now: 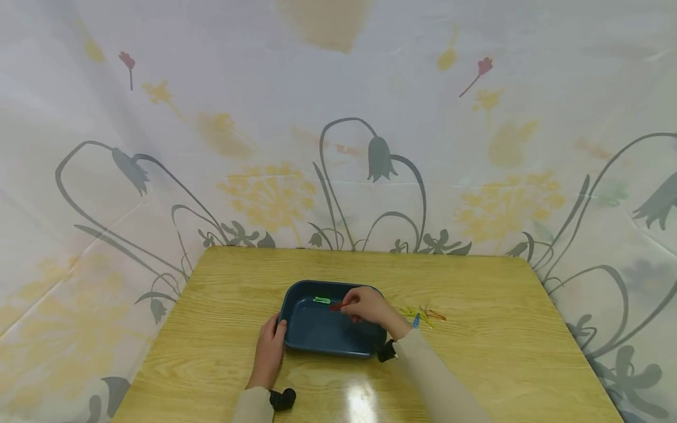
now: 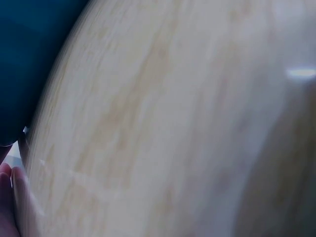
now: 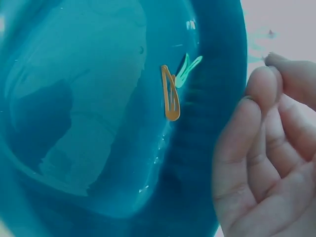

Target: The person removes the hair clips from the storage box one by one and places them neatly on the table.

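My left hand (image 1: 270,346) grips the left side of a dark blue tray (image 1: 328,352), with its thumb at the rim. Only a few of that hand's fingers (image 2: 6,197) show at the edge of the left wrist view. Over the tray's far right part is my right hand (image 1: 365,304), its thumb and fingers curled with the tips together. A reddish-orange snap hair clip (image 3: 172,114) shows inside the tray, apart from the fingertips in the right wrist view; from the head it appears right beside them. Close by lies a light green hair clip (image 1: 321,300), near the far wall.
Several yellow-green and orange hair clips (image 1: 435,315) lie on the wooden table (image 1: 492,341) right of the tray. A blue clip (image 1: 416,321) shows beside the right forearm. Behind the table hangs a flower-patterned cloth (image 1: 264,117).
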### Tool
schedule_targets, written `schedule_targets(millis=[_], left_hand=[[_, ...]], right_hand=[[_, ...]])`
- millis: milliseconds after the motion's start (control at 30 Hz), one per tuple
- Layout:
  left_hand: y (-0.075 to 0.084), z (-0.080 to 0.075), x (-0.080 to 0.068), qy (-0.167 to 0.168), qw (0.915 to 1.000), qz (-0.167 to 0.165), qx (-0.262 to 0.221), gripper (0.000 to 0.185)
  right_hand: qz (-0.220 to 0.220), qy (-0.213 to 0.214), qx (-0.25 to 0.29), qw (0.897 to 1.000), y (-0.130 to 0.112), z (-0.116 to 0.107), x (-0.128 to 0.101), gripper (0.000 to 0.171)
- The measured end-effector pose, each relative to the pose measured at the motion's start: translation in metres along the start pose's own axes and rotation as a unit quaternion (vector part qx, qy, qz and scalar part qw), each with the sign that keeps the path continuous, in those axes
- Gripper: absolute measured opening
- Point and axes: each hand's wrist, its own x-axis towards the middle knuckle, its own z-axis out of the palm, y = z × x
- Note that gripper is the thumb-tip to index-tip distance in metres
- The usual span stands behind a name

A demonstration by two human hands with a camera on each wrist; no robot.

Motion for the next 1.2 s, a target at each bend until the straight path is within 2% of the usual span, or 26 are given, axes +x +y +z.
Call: schedule_targets(millis=[133, 333, 467, 600, 800, 1033, 1200], left_hand=[[0.0, 0.0, 0.0, 0.007, 1.0, 0.006, 0.002, 0.061], [0.002, 0.0, 0.003, 0.017, 0.9997, 0.018, 0.004, 0.059], [0.0, 0.001, 0.003, 0.011, 0.9999, 0.011, 0.003, 0.061], [-0.002, 0.002, 0.002, 0.009, 0.9999, 0.007, 0.007, 0.063], [-0.003, 0.001, 0.002, 0.012, 0.9999, 0.01, 0.006, 0.062], [-0.002, 0.001, 0.002, 0.008, 0.9999, 0.003, 0.008, 0.064], [-0.001, 0.0, 0.002, 0.007, 1.0, 0.003, 0.003, 0.064]], right_hand=[[0.002, 0.03, 0.04, 0.999, 0.004, -0.003, -0.008, 0.016], [0.016, 0.091, 0.06, 0.994, 0.011, -0.007, -0.015, 0.02], [0.013, 0.106, 0.099, 0.989, 0.019, -0.007, -0.024, 0.024], [0.014, 0.126, 0.151, 0.98, 0.028, -0.007, -0.035, 0.029], [0.033, 0.168, 0.207, 0.963, 0.044, -0.009, -0.047, 0.027], [0.048, 0.182, 0.267, 0.945, 0.059, -0.009, -0.056, 0.033], [0.05, 0.187, 0.289, 0.937, 0.069, -0.009, -0.06, 0.037]])
